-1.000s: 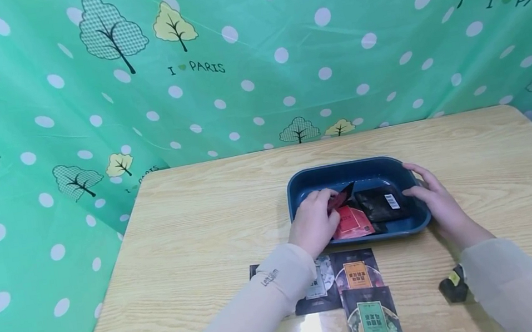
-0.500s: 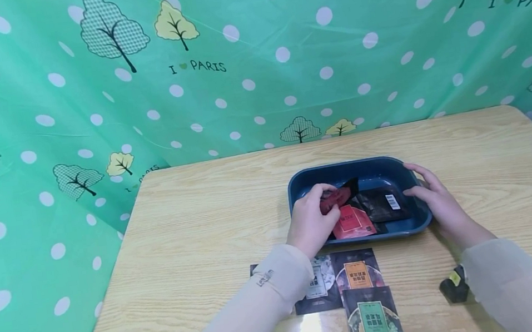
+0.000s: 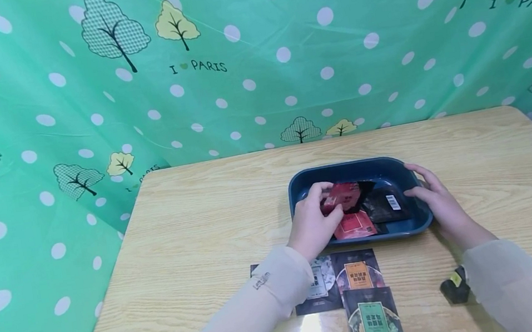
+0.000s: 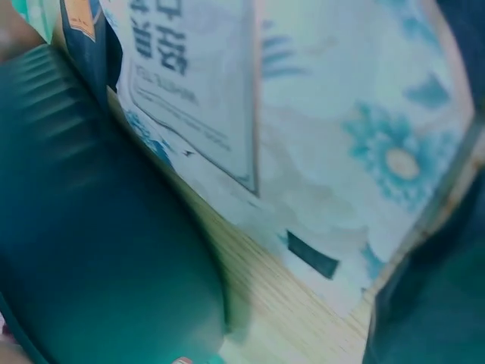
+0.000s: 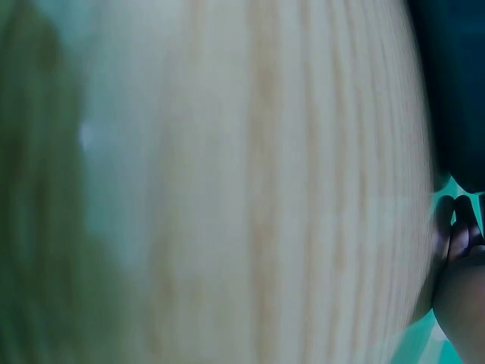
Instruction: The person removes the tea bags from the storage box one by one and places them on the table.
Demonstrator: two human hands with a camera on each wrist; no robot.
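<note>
Seemingly, the tub [image 3: 347, 171] right of centre is gripped for steadiness by the right hand [image 3: 440, 205], a red packet [image 3: 348, 198] being pinched by the left hand [image 3: 310, 219].

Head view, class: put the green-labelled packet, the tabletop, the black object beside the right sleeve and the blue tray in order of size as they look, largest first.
1. Tabletop
2. Blue tray
3. Green-labelled packet, cut off by the picture's lower edge
4. Black object

The head view looks forward and down, while 2 close wrist views share its blue tray [image 3: 347, 170].
</note>
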